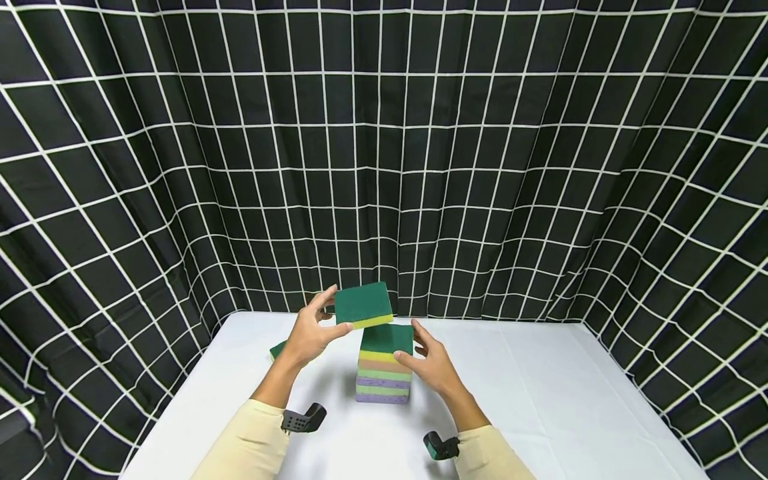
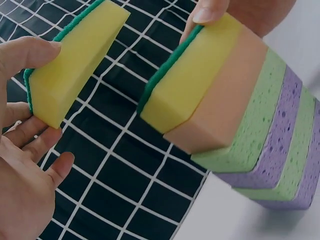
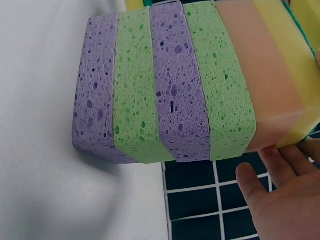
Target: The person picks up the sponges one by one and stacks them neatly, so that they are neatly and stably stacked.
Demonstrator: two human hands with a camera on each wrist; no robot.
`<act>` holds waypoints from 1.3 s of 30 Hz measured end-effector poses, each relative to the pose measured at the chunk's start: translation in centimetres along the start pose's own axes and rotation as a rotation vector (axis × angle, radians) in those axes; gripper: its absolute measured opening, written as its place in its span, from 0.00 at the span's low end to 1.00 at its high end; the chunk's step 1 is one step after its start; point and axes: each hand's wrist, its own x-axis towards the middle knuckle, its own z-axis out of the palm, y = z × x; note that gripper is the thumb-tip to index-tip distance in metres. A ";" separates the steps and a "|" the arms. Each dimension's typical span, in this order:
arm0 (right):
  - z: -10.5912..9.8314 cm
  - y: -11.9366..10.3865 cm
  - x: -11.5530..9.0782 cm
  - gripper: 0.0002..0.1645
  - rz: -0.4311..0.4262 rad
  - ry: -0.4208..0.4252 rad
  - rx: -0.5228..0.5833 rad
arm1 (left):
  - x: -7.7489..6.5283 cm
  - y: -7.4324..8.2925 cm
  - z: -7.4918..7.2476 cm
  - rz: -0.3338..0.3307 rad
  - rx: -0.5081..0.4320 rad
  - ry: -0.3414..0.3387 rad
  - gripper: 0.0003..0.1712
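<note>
In the head view my left hand (image 1: 307,339) holds a yellow sponge with a green scouring top (image 1: 363,303) by its left end, thumb at the near edge. It is raised, slightly tilted, above and left of a sponge stack (image 1: 384,383). In the left wrist view, a gap shows between this held sponge (image 2: 82,57) and the stack. The stack's layers are purple, green, purple, green, peach, then a yellow sponge with a green scouring top (image 2: 187,80). My right hand (image 1: 433,363) grips that top sponge from the right, thumb on the near side and fingers toward the back.
Another green-topped sponge (image 1: 277,349) lies on the white table (image 1: 540,393) at the left, partly hidden behind my left forearm. A black curtain with white grid lines (image 1: 396,167) encloses the back and sides. Black devices (image 1: 305,419) are strapped to both wrists.
</note>
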 end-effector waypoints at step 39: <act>0.5 4.1 0.8 0.48 -0.053 0.020 -0.043 | 1.0 -4.8 3.8 -0.033 -0.020 -0.135 0.45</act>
